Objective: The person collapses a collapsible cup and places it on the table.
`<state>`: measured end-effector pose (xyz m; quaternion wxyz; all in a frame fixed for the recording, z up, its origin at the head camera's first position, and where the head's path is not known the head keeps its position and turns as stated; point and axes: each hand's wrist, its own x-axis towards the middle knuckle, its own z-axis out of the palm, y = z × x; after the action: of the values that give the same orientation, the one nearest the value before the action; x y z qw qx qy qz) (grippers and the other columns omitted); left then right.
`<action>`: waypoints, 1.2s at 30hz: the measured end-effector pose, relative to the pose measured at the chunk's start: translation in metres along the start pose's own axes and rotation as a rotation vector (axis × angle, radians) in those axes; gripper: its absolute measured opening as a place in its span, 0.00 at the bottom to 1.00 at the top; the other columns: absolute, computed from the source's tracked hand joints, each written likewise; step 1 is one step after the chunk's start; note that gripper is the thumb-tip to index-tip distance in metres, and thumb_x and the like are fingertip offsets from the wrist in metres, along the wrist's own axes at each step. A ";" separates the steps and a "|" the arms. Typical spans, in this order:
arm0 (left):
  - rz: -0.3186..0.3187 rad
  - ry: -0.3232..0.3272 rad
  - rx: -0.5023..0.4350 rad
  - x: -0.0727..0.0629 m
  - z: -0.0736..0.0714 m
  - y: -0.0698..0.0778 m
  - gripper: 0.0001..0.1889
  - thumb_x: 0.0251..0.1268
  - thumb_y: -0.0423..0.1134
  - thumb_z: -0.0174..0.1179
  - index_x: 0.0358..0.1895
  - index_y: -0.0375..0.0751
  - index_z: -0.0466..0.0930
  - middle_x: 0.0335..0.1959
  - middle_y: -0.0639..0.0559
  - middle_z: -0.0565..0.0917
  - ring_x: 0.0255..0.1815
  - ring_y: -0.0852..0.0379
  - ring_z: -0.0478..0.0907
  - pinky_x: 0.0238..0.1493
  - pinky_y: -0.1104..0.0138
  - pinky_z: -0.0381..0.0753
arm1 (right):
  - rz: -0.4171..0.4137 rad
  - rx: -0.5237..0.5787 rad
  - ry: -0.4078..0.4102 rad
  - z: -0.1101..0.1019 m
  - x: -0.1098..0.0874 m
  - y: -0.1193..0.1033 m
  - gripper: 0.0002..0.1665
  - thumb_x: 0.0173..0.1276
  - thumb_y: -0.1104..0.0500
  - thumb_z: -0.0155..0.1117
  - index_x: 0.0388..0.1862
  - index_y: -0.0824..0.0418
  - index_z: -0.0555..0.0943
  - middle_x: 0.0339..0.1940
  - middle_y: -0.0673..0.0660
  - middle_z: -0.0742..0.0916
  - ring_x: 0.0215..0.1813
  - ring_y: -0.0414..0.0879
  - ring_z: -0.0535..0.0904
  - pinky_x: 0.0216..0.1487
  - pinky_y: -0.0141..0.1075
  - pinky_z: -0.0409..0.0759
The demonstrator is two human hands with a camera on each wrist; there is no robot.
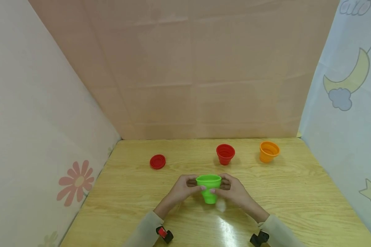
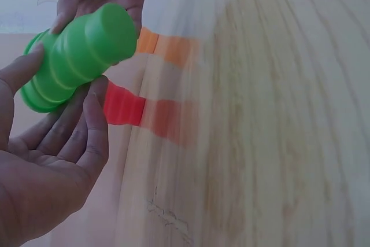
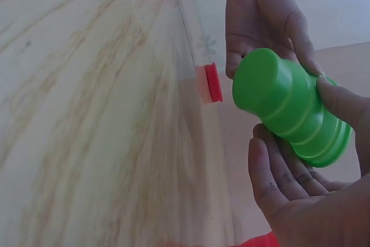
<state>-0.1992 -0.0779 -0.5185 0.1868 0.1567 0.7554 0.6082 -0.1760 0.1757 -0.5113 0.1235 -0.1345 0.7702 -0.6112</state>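
Note:
A green collapsible cup [image 1: 209, 188], its ribbed wall fully extended, is held between both hands above the table. My left hand [image 1: 185, 188] grips it from the left, thumb on the near side and fingers behind. From the right, my right hand [image 1: 235, 192] grips it the same way. Its rim faces up and its narrow base points down, as the wrist views show on the green cup [image 2: 87, 50]. In the right wrist view the base of the cup [image 3: 260, 82] hangs clear of the tabletop.
Beyond the hands stand an open red collapsible cup [image 1: 225, 155] and, farther right, an orange one [image 1: 269, 152]. A flattened red cup [image 1: 157, 161] lies at the back left. The wooden table [image 1: 126, 192] meets a plain back panel and patterned side walls.

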 end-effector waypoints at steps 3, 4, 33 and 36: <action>-0.009 -0.008 0.004 0.000 -0.001 0.000 0.20 0.69 0.49 0.71 0.61 0.49 0.86 0.54 0.50 0.91 0.53 0.56 0.88 0.57 0.63 0.88 | 0.041 0.003 0.007 0.000 0.001 0.000 0.33 0.68 0.53 0.76 0.66 0.67 0.77 0.55 0.64 0.89 0.54 0.48 0.89 0.53 0.30 0.87; -0.012 -0.009 0.012 0.000 -0.001 0.000 0.20 0.69 0.49 0.71 0.61 0.48 0.86 0.54 0.50 0.91 0.53 0.56 0.88 0.58 0.63 0.88 | 0.059 0.005 0.010 0.000 0.001 0.000 0.33 0.68 0.52 0.77 0.66 0.67 0.78 0.55 0.63 0.90 0.54 0.47 0.89 0.53 0.30 0.87; 0.142 0.037 0.118 0.000 -0.003 -0.003 0.15 0.72 0.45 0.69 0.57 0.48 0.88 0.57 0.47 0.89 0.58 0.54 0.88 0.59 0.68 0.87 | 0.203 0.200 -0.172 -0.009 0.003 0.003 0.44 0.77 0.49 0.66 0.76 0.77 0.62 0.56 0.68 0.90 0.52 0.52 0.91 0.59 0.48 0.89; 0.143 0.039 0.089 -0.001 -0.003 -0.003 0.13 0.73 0.44 0.68 0.56 0.47 0.88 0.55 0.45 0.89 0.54 0.58 0.88 0.57 0.67 0.88 | 0.191 0.177 -0.157 -0.011 0.002 0.001 0.45 0.79 0.48 0.64 0.78 0.77 0.60 0.64 0.73 0.84 0.54 0.54 0.90 0.61 0.48 0.88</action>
<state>-0.1998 -0.0813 -0.5207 0.1211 0.2065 0.7722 0.5885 -0.1814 0.1851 -0.5103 0.2520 -0.0966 0.7107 -0.6496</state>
